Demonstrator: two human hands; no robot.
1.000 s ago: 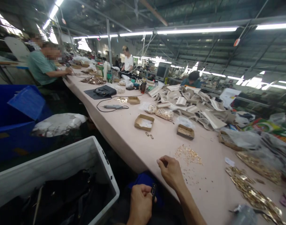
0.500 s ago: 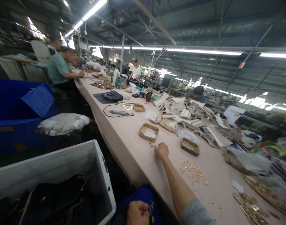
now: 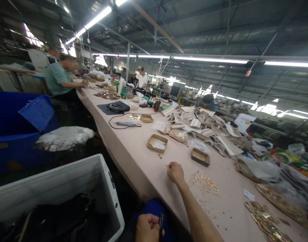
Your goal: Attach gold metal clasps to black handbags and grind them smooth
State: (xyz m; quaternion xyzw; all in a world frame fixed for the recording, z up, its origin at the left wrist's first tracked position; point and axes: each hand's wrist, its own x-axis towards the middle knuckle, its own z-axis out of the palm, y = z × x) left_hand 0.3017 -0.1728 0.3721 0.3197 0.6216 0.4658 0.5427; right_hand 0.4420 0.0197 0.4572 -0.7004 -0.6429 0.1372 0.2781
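My left hand (image 3: 146, 228) is closed at the bottom of the view, above my blue-clad lap. It grips a narrow black strap (image 3: 161, 226) that carries a small rectangular metal fitting. Over the table, my right hand (image 3: 175, 172) is pinched at the fingertips around a small metal piece (image 3: 167, 166), mostly hidden by the fingers. Just beyond it lies a small metal plate (image 3: 160, 156), near a cardboard tray (image 3: 148, 145) with white material inside. To the right of this hand are a scatter of tiny gold parts (image 3: 204, 183) and a darker box (image 3: 200, 162) of small parts.
At left stands a white crate (image 3: 103, 174) holding dark items. An electric screwdriver (image 3: 126, 124) and a black bag piece (image 3: 113, 107) lie farther up the table. Beige strips (image 3: 206, 124) are heaped at right, with gold plates (image 3: 265, 218) nearer. Co-workers sit beyond.
My right hand has drawn back slightly toward me from beside the tray. One of the small metal pieces there is gone from the table. My left hand still holds the strap.
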